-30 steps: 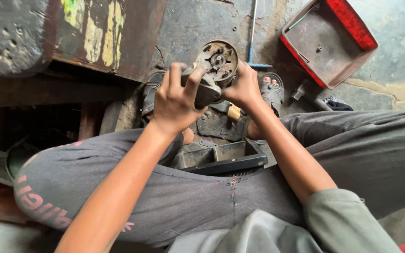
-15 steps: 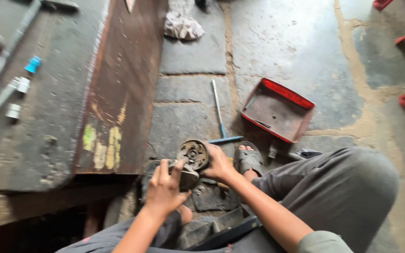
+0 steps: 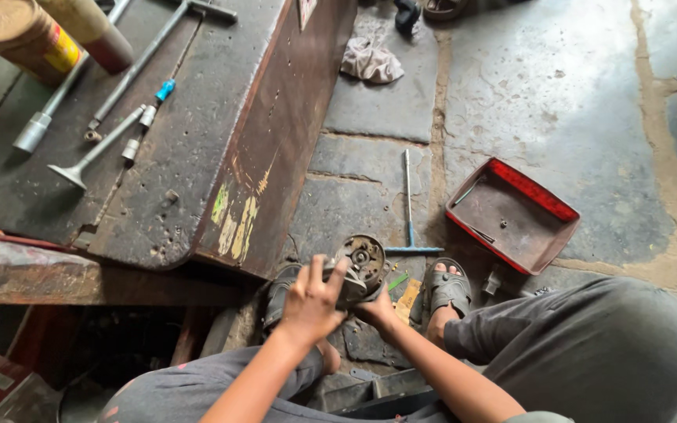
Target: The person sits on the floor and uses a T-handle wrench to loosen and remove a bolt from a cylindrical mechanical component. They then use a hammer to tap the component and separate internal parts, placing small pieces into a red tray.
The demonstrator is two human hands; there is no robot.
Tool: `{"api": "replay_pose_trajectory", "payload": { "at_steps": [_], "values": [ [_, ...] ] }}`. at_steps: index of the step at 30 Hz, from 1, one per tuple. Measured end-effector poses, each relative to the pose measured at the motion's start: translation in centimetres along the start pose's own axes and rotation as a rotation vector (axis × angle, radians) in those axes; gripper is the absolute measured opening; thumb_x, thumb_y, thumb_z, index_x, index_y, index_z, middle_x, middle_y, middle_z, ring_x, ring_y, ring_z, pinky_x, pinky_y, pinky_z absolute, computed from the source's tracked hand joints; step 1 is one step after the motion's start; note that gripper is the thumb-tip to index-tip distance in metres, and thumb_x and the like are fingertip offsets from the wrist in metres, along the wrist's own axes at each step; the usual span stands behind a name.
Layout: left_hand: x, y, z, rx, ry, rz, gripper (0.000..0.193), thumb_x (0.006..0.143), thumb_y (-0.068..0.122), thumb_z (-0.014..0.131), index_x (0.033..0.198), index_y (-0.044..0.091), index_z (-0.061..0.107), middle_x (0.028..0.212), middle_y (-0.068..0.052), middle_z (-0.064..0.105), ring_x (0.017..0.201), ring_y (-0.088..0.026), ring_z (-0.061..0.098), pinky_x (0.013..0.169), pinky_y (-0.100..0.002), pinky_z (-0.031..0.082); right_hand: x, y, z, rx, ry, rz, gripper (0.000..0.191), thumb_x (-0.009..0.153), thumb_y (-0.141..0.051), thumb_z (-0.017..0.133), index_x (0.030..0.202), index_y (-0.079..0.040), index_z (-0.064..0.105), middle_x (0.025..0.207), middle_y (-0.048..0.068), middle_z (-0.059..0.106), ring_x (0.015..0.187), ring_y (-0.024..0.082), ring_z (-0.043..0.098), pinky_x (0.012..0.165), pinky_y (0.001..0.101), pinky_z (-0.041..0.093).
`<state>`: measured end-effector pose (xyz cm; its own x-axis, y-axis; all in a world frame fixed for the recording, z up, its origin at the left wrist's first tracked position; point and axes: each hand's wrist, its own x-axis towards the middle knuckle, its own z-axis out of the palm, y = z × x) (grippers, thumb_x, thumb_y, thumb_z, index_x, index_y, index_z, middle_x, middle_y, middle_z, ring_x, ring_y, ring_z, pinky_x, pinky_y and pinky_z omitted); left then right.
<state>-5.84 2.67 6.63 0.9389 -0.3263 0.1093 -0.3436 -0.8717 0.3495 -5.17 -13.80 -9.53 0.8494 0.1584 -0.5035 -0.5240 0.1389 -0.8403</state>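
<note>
I sit low with my knees apart, and both hands hold a greasy round metal part (image 3: 362, 262) with a hub in its middle, just above the stone floor. My left hand (image 3: 313, 299) lies over its near left side, fingers spread upward across it. My right hand (image 3: 376, 310) grips it from below and is mostly hidden by the part. My sandalled foot (image 3: 447, 290) rests to the right of the part.
A red metal tray (image 3: 511, 215) lies on the floor at the right, a T-handle wrench (image 3: 408, 205) beside it. A dark rusty workbench (image 3: 197, 141) at the left carries long socket tools (image 3: 95, 149) and a can (image 3: 21, 35). A rag (image 3: 371, 59) lies farther off.
My view has lifted and pulled back, so the workbench top, its tools and more floor now show. My hands stay on the round part, small at the bottom of the view.
</note>
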Motion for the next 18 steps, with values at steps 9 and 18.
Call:
{"api": "replay_pose_trajectory", "payload": {
  "at_steps": [9, 18],
  "values": [
    [1.4, -1.3, -0.7, -0.017, 0.041, -0.053, 0.099, 0.053, 0.024, 0.095, 0.139, 0.018, 0.047, 0.124, -0.019, 0.051, 0.1, -0.041, 0.062, 0.077, -0.051, 0.058, 2.9, -3.9, 1.8, -0.092, -0.002, -0.128, 0.1, 0.06, -0.006, 0.087, 0.145, -0.01, 0.034, 0.128, 0.014, 0.062, 0.109, 0.025, 0.065, 0.086, 0.0382, 0.059],
    [3.8, -0.1, -5.1, 0.009, -0.202, -0.103, 0.104, 0.057, 0.03, 0.095, 0.147, 0.021, 0.045, 0.135, -0.024, 0.047, 0.106, -0.044, 0.063, 0.087, -0.051, 0.056, 4.2, -6.9, -3.6, -1.37, -0.195, -0.083, 0.112, 0.061, -0.043, 0.096, 0.148, -0.002, 0.038, 0.121, 0.029, 0.067, 0.113, 0.044, 0.064, 0.098, 0.047, 0.052]
  ]
}}
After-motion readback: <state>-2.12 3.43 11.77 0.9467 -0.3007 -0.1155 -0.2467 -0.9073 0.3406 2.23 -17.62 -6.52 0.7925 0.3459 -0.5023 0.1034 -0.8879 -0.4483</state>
